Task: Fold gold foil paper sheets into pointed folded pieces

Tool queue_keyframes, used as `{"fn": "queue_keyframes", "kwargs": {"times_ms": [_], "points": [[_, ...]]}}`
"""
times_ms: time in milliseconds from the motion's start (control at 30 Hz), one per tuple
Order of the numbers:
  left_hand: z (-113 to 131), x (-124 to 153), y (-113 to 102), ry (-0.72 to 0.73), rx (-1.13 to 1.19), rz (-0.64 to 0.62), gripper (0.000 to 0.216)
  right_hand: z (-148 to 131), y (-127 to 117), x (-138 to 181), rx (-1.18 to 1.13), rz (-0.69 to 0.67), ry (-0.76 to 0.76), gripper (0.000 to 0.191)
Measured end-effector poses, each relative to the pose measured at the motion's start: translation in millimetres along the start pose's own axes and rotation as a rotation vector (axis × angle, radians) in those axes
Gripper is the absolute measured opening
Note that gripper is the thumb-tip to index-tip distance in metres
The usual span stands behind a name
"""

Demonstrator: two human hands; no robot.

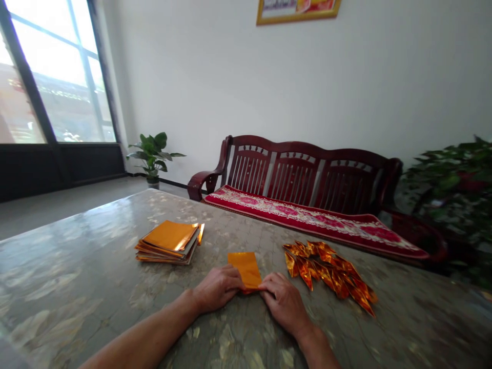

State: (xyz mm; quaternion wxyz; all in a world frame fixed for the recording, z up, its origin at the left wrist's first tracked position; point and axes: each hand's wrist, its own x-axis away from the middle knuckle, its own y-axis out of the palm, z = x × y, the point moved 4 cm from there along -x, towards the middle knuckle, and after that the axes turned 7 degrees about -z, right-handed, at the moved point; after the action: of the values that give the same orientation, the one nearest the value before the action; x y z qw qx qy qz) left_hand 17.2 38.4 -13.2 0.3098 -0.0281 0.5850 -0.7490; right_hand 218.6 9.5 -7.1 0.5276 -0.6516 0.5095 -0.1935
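Landmark: the orange foil sheet (pixel 245 267), lying flat on the stone-patterned table (pixel 77 287), with its long side running away from the person.

Left hand (pixel 217 288): at the sheet's near left corner. The fingers are curled in and pinch that corner against the table, and the forearm comes in from the lower left.

Right hand (pixel 284 302): at the sheet's near right corner. The fingers are bent and the tips press the near edge where the foil looks folded over. The grip under the fingers is hidden.

Both hands: close together, with only the sheet's near edge between them.

Stack of foil sheets (pixel 169 242): left of the sheet and a little farther from the person. It is a squared pile, orange face up, and lies apart from the sheet.

Folded foil pieces (pixel 330 274): right of the sheet, near it but not touching. They are narrow and crinkled and lie overlapping in a loose row.

Wooden bench (pixel 307 174): beyond the sheet, past the table's far edge, against the white wall. A red patterned cushion (pixel 307 218) lies on its seat.

Potted plant (pixel 152 154): far beyond the sheet to the left, on the floor by the window (pixel 57 77).

Framed picture (pixel 298 9): high above the sheet on the wall, cut off by the top of the view.

Leafy plant (pixel 457 189): far right of the sheet and blurred.
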Motion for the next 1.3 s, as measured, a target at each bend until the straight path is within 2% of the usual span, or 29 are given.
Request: {"fn": "queue_keyframes", "kwargs": {"times_ms": [433, 1300], "points": [[-1, 5, -10, -0.018, 0.031, 0.013, 0.028, 0, 0, -2, -0.035, 0.032, -0.024, 0.020], [8, 6, -13, -0.005, 0.009, -0.029, 0.016, -5, -1, 2, -0.043, 0.077, -0.138, 0.032]]}}
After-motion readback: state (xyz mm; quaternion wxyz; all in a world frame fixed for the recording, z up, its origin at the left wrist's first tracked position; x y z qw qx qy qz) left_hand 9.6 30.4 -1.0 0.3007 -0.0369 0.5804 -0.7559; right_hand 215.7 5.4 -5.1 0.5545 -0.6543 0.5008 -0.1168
